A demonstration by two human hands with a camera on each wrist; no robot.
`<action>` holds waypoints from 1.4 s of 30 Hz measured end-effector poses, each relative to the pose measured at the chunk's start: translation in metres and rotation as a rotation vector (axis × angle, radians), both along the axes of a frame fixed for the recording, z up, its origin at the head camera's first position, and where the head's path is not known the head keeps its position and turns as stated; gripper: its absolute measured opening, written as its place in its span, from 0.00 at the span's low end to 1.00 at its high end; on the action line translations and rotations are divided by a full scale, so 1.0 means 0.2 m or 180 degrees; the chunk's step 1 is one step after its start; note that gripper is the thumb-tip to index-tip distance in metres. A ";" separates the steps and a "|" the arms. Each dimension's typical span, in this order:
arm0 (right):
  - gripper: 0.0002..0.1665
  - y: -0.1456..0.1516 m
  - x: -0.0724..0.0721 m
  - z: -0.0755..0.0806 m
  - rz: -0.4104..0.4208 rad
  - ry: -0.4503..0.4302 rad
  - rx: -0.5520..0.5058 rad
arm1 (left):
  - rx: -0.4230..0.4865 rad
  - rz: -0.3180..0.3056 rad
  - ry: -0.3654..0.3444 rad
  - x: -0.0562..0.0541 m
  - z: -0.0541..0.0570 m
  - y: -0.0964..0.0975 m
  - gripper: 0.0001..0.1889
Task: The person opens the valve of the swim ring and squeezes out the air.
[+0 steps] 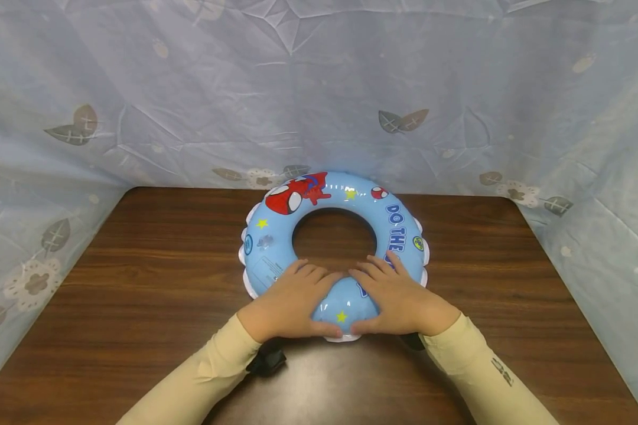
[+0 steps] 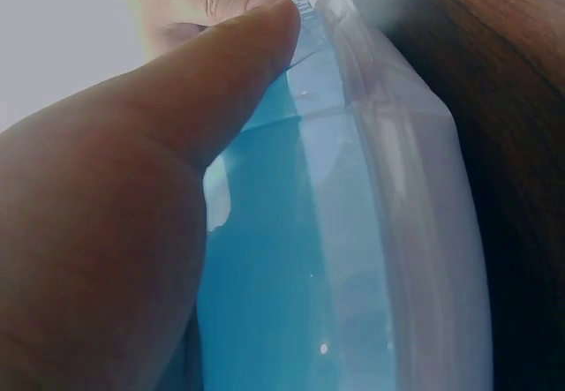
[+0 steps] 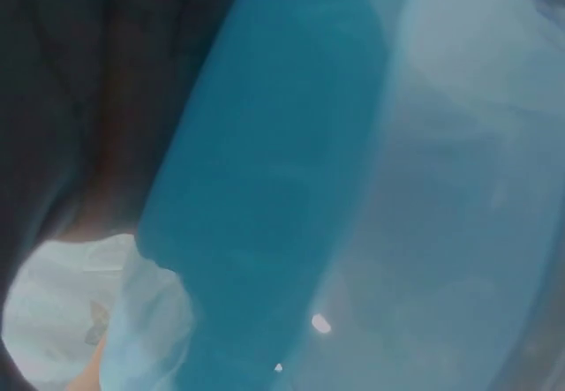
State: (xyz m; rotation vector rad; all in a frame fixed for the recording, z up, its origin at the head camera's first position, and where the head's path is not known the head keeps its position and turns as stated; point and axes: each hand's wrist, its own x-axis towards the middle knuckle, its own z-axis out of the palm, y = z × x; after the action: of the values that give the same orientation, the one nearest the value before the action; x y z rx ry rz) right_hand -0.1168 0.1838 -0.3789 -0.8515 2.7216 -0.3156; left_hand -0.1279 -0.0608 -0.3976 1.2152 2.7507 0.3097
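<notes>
An inflated light-blue swim ring [image 1: 399,230] with a white scalloped edge, a red cartoon figure, stars and lettering lies on the table. My left hand [image 1: 292,301] grips the near part of its tube, fingers over the top to the inner rim and thumb along the outer edge. Mirroring it, my right hand [image 1: 399,298] holds the tube just to the right. Both thumb tips lie close together at the front. In the left wrist view, the left thumb [image 2: 238,64] rests against the ring's side [image 2: 274,232]. Blue vinyl [image 3: 265,170] fills much of the right wrist view.
The ring stands on a dark brown wood-grain table [image 1: 154,283] with rounded far corners. A pale curtain [image 1: 308,88] with leaf and flower prints hangs behind and at both sides. A black object [image 1: 267,360] sits under the left wrist.
</notes>
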 end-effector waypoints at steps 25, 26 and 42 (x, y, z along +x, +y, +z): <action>0.56 -0.02 0.01 -0.01 0.0034 0.0093 0.0036 | -0.0035 -0.0103 0.0207 0.01 0.00 0.00 0.49; 0.56 -0.02 0.01 -0.01 0.0033 0.0095 0.0042 | -0.0025 -0.0103 0.0196 0.01 0.00 0.00 0.49; 0.57 -0.02 0.01 -0.01 0.0000 0.0026 0.0047 | 0.0030 -0.0100 0.0123 0.02 0.01 0.00 0.48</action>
State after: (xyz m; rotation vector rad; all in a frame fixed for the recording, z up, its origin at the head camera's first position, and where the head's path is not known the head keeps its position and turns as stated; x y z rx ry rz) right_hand -0.1152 0.1796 -0.3800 -0.8505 2.7281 -0.2922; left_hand -0.1246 -0.0616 -0.3959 1.2787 2.7624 0.2995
